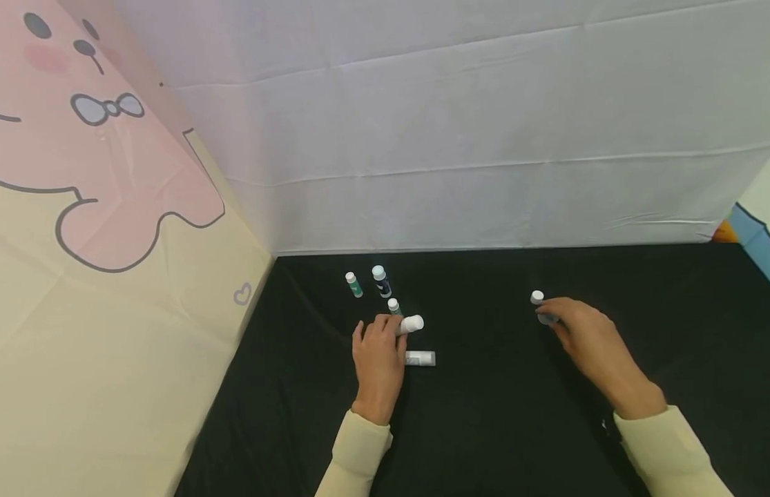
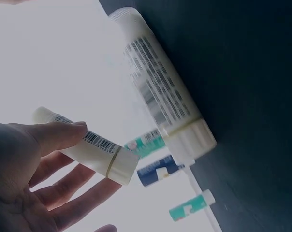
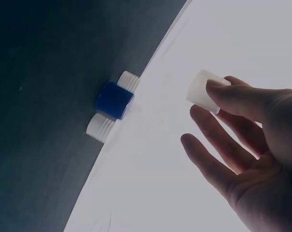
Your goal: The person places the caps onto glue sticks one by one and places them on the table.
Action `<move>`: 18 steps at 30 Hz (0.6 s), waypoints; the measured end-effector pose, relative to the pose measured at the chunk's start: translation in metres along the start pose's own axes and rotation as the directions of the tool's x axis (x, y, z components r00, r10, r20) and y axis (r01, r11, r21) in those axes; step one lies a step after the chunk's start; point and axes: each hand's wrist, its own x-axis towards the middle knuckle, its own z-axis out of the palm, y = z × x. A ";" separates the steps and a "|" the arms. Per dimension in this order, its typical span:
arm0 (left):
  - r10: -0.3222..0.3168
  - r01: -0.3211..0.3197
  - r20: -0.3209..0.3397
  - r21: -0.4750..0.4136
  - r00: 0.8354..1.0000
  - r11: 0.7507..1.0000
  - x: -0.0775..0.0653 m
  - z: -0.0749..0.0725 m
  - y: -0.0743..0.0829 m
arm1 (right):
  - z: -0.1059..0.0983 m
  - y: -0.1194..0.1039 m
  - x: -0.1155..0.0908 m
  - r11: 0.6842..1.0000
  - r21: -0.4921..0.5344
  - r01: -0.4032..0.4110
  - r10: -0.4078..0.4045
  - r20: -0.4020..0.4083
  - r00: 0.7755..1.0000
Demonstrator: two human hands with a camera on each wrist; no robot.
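My left hand (image 1: 380, 352) pinches a white glue stick (image 2: 100, 147) with a barcode, its thumb on one side and fingers on the other. In the left wrist view, a thicker-looking white glue stick (image 2: 158, 82) with dense printing is nearby; in the head view this white stick (image 1: 420, 358) lies on its side, partly behind the hand. Off to the right, my right hand (image 1: 586, 345) holds a small whitish cap (image 3: 204, 91) by thumb and fingertips, with other fingers spread. A white cap (image 1: 536, 297) is just beyond those fingertips.
Two green tubes (image 1: 354, 284) (image 1: 394, 308) and a navy tube (image 1: 381, 281), all white-topped, stand beyond my left hand. A blue cap (image 3: 114, 100) sits between ridged white pieces (image 3: 100, 127) in the right wrist view. Black cloth (image 1: 484, 428) covers the table; a white sheet (image 1: 453, 138) hangs behind.
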 end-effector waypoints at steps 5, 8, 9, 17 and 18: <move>0.020 -0.020 0.021 -0.010 1.000 1.000 -0.002 0.002 0.010 | 0.007 -0.006 -0.002 0.997 -0.009 0.077 -0.077 -0.049 0.996; 0.029 -0.028 0.031 -0.021 0.999 0.999 -0.003 0.002 0.015 | 0.009 -0.010 -0.002 0.994 -0.013 0.111 -0.111 -0.077 0.991; 0.032 -0.032 0.031 -0.022 0.999 0.999 -0.003 0.003 0.016 | 0.010 -0.011 -0.002 0.993 -0.013 0.116 -0.117 -0.081 0.990; 0.062 -0.062 0.033 -0.025 0.997 0.998 -0.005 0.004 0.028 | 0.008 -0.025 0.001 0.990 0.008 0.139 -0.138 -0.058 0.989; 0.068 -0.067 0.036 -0.027 0.997 0.997 -0.005 0.004 0.030 | 0.008 -0.026 0.001 0.989 0.010 0.145 -0.144 -0.056 0.988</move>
